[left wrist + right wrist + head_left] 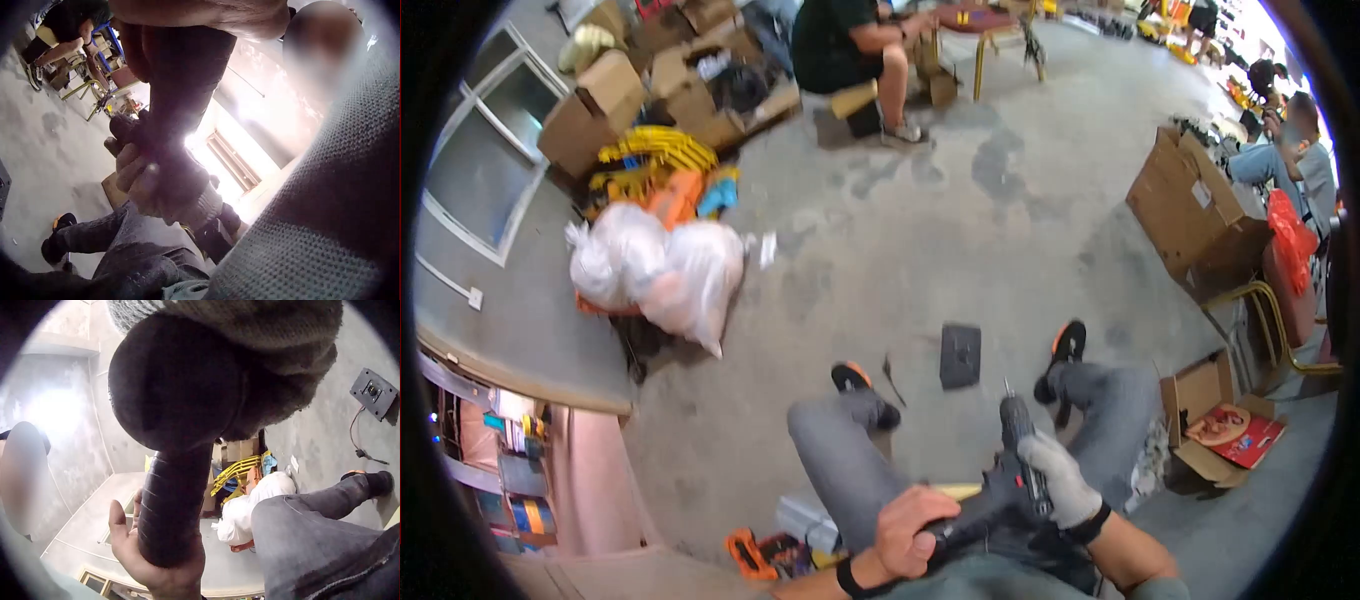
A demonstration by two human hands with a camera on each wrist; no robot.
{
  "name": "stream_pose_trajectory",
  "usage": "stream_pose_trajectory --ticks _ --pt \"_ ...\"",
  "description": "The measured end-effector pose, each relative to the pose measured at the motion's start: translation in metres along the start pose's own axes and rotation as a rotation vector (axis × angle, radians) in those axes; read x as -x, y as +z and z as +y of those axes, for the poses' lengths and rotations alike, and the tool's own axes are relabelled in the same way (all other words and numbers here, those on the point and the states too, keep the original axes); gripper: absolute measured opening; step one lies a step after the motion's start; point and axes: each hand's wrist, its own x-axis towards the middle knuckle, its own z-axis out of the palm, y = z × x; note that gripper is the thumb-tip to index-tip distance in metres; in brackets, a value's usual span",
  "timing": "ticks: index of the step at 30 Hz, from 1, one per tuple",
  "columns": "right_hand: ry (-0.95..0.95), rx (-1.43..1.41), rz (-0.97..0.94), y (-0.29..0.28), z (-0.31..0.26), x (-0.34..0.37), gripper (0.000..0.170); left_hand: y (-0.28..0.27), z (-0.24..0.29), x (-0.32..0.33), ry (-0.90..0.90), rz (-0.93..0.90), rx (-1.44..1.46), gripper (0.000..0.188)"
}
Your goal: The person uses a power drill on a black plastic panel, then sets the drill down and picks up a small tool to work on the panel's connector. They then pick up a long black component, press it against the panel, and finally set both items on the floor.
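In a pale glove, my right hand [1060,480] grips a dark power tool [1014,420], whose thin bit points away from me above my lap. My bare left hand [907,535] is curled round one end of a thick black cylinder, left of the tool. In the right wrist view that cylinder [172,506] has a banded surface and lies across the left palm [169,575]. Seen from the left wrist, the dark cylinder [184,81] reaches toward the gloved hand [162,187]; whether it joins the tool cannot be told.
A dark square panel [961,370] and a short cable [890,380] lie on the floor between my feet. White bags [700,270] stand left, an open carton [1200,385] right. A person [840,50] sits ahead. An orange-and-black tool [748,556] is at lower left.
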Motion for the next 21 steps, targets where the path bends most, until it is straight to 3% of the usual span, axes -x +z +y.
stream_pose_trajectory --ticks 2,13,16,21 --pt "-0.034 -0.003 -0.100 0.006 -0.009 0.004 0.030 -0.003 0.003 0.000 0.041 0.007 -0.011 0.046" --pt "-0.017 0.134 -0.092 0.023 -0.010 -0.001 0.038 -0.010 0.014 0.006 0.124 0.063 -0.044 0.037" --pt "0.006 0.134 -0.086 0.019 -0.004 -0.005 0.032 -0.012 0.012 0.004 0.147 0.077 -0.067 0.033" --pt "-0.082 0.212 -0.041 0.031 -0.008 0.003 0.037 -0.011 0.012 0.014 0.057 0.153 -0.013 0.030"
